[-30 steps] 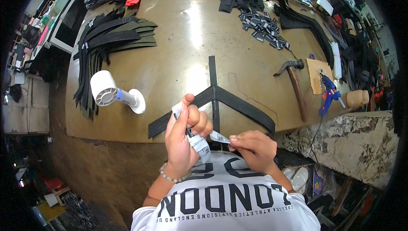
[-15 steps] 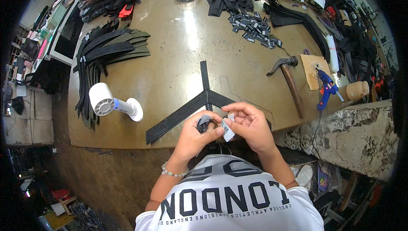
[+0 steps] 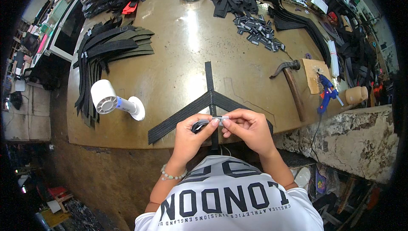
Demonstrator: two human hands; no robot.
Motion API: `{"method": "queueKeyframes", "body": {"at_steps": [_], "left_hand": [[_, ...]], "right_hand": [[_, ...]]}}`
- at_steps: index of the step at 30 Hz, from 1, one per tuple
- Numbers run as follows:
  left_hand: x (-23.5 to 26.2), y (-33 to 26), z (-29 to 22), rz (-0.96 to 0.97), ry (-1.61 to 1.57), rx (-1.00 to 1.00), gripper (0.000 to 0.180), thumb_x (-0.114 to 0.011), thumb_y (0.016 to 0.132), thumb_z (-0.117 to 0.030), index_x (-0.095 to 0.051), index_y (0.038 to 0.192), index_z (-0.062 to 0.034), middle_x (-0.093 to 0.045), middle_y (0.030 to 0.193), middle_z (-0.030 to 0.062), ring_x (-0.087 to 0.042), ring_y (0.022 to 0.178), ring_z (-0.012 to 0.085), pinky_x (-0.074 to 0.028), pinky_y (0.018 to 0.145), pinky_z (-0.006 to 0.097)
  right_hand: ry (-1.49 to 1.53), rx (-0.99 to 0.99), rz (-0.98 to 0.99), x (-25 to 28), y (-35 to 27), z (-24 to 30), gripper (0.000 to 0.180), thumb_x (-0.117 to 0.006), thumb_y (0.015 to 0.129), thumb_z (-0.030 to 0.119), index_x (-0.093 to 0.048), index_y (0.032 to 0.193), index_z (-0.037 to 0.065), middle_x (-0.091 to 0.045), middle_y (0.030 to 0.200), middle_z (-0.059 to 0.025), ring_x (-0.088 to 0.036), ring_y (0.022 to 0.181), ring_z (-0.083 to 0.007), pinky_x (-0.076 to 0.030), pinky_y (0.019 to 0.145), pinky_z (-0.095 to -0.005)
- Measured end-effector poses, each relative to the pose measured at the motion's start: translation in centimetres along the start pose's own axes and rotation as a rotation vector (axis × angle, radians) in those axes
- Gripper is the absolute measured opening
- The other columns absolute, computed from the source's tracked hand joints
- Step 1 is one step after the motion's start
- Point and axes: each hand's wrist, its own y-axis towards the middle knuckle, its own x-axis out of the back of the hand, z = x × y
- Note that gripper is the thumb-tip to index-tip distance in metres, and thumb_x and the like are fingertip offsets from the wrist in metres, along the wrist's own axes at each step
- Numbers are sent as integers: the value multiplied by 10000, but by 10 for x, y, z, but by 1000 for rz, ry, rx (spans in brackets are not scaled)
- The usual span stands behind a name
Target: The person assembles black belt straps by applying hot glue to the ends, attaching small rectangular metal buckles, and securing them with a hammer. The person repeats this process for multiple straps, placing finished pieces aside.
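While both hands meet just above the near edge of the workbench, a small white tag (image 3: 222, 119) is pinched between the fingertips of the left hand (image 3: 190, 139) and the right hand (image 3: 248, 129), thumbs and forefingers pressed together on it. Curled under the left fingers sits a dark rolled strip (image 3: 198, 125), its material too shadowed to tell.

Directly beneath the fingers lies a black strap assembly (image 3: 209, 99), three flat woven-looking bands meeting in a Y, one arm running away from the hands and two slanting off to either side. The tag looks thin and slick; a loose pinch could let it slip and drop among the straps, and a skewed hold might set it crooked on the dark strip.

Left of the fingers, well apart, a white handheld fan (image 3: 114, 100) lies on its side, smooth plastic with a round grille. Beyond it fans out a stack of black straps (image 3: 108, 50), matte and flat. Right of the fingers rest a hammer (image 3: 293, 86) with a wooden handle and a blue glue gun (image 3: 326, 94), near the bench's rough stone-like corner. Far beyond the fingers, a scatter of small dark clips (image 3: 258, 30) dots the worn, glossy brown tabletop (image 3: 178, 61).
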Motion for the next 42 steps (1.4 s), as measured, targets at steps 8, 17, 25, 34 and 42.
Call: {"method": "queueKeyframes", "body": {"at_steps": [8, 17, 25, 34, 42], "left_hand": [[4, 2, 1, -10, -24, -37, 134, -763, 859, -90, -723, 937, 12, -703, 896, 25, -593, 819, 69, -475, 769, 226], [9, 15, 0, -77, 237, -105, 207, -741, 891, -167, -715, 966, 25, -711, 847, 57, -586, 772, 56, -483, 689, 239], [11, 51, 7, -232, 623, -342, 210, -766, 835, -166, -681, 842, 26, -676, 769, 180, -653, 676, 257, -501, 642, 343], [11, 51, 10, -255, 588, -376, 165, -741, 832, -127, -641, 881, -5, -649, 803, 160, -624, 714, 306, -485, 649, 390], [10, 51, 15, -237, 596, -441, 103, -707, 846, -96, -639, 892, -34, -627, 799, 151, -610, 721, 334, -475, 646, 420]], "right_hand": [[-74, -37, -14, 2, 5, -5, 189, -650, 955, 74, -661, 1078, -70, -696, 944, -93, -675, 770, -108, -557, 707, -231], [-368, -89, 59, 9, 35, 4, 190, -659, 952, 125, -682, 1004, -56, -699, 808, -67, -663, 709, -96, -543, 635, -240], [-723, -114, 28, 14, 94, 9, 260, -767, 830, 215, -678, 823, -29, -672, 683, -78, -612, 607, -103, -508, 572, -278], [-813, -117, 14, 10, 99, 6, 266, -767, 830, 197, -622, 781, -21, -654, 637, -86, -622, 563, -117, -501, 526, -287], [-855, -269, 58, 15, 50, 37, 353, -747, 863, 121, -423, 743, 53, -596, 563, -50, -584, 458, -94, -449, 403, -256]]}}
